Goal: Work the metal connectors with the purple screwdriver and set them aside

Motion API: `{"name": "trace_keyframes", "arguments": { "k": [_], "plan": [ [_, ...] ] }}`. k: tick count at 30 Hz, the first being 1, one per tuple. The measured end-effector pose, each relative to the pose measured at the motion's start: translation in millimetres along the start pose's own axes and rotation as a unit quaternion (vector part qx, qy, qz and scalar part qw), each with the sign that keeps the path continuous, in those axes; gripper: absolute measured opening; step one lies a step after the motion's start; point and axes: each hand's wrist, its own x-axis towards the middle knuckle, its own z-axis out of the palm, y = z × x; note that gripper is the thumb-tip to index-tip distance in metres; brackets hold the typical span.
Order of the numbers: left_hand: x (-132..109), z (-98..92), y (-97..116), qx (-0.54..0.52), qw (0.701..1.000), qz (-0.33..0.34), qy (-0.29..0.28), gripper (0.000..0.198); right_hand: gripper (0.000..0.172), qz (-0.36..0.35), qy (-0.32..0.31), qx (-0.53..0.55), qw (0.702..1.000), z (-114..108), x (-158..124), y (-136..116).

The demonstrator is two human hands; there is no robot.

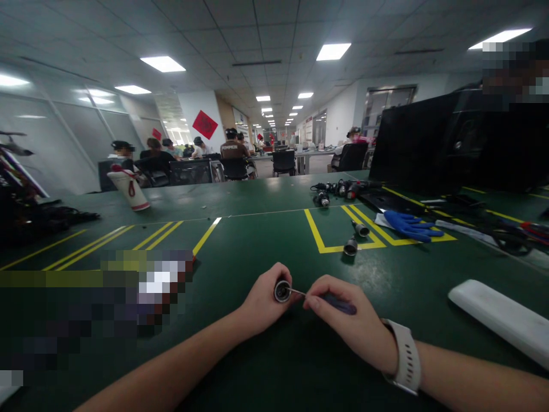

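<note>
My left hand (pixel 266 300) is closed around a round metal cable connector (pixel 282 291), its open end turned up towards me. In my right hand (pixel 343 315) is a screwdriver (pixel 338 303) with a dark handle, gripped between thumb and fingers. Its thin shaft runs left and its tip reaches the mouth of the connector; how deep it sits inside I cannot tell. Beyond my hands, two metal connector shells (pixel 350 246) lie by the yellow tape. A light watch band is on my right wrist.
Blue gloves (pixel 409 226) lie at the right, near a long white case (pixel 501 317). Dark connectors with cables (pixel 341 189) are farther back. A white cup (pixel 131 189) stands tilted at the left. A black monitor (pixel 416 140) rises at the back right. Several people sit beyond the green table (pixel 240 240).
</note>
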Motion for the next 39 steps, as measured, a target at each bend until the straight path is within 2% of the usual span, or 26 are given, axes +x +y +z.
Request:
{"name": "trace_keyframes", "arguments": {
  "k": [4,8,12,15,19,24,31,34,39],
  "plan": [
    [0,-0.9,-1,0.009,0.999,0.026,-0.021,0.018,0.026,-0.028,0.027,-0.045,0.998,-5,5,-3],
    [1,-1.6,-1,0.012,0.998,0.053,-0.035,0.017,0.025,-0.060,0.029,-0.091,0.994,-4,5,-5],
    [2,-2.1,1,-0.007,0.997,0.052,-0.053,0.013,0.024,-0.106,0.036,-0.143,0.983,-3,4,-5],
    [1,-2.3,2,-0.007,0.996,0.053,-0.068,0.010,0.025,-0.115,0.029,-0.182,0.976,-3,4,-5],
    [0,-2.1,2,0.004,0.996,0.050,-0.079,0.008,0.027,-0.084,0.011,-0.175,0.981,-2,5,-5],
    [-1,-2.6,1,0.013,0.996,0.049,-0.080,0.007,0.034,0.010,-0.002,-0.065,0.998,-3,10,-7],
    [-1,-3.4,3,0.015,0.996,0.049,-0.076,0.007,0.033,0.095,0.032,0.073,0.992,-2,13,6],
    [-1,-3.8,3,0.005,0.996,0.041,-0.080,0.008,0.033,0.103,0.035,0.093,0.990,0,12,9],
    [-1,-3.1,3,0.002,0.996,0.044,-0.081,0.008,0.034,0.060,0.021,0.033,0.997,-2,9,3]
  ]
}}
